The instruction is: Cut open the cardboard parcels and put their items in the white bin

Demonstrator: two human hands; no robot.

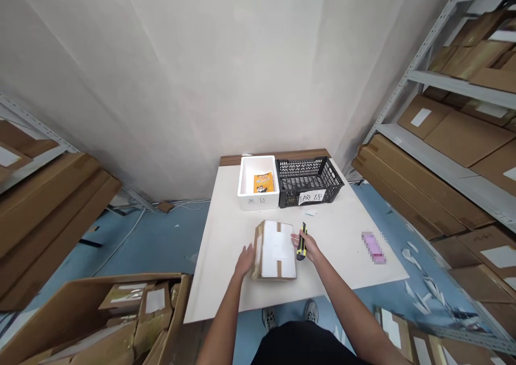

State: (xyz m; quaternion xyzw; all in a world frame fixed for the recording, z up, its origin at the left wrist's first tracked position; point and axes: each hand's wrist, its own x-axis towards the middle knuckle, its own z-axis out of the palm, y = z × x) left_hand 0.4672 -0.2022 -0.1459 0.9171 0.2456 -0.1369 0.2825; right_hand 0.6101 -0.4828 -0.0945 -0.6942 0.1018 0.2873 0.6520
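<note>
A taped cardboard box [278, 247] with a large white label on top lies near the front of the white table [226, 290]. At its left side, my left hand [244, 261] rests against the cardboard, fingers stretched out and partly hidden by the box. My right hand [308, 245] is closed around a black and yellow utility knife [301, 249], its tip pointing away from me. The fingertips of that hand reach close to the box's right edge; whether they touch it I cannot tell.
Behind the box stand a white foam bin [258, 202] holding an orange booklet [263, 183] and a black plastic crate [290, 197]. A blurred pink item [374, 248] lies at right. A large carton of parcels [185, 300] stands at lower left; loaded shelves [443, 88] line the right.
</note>
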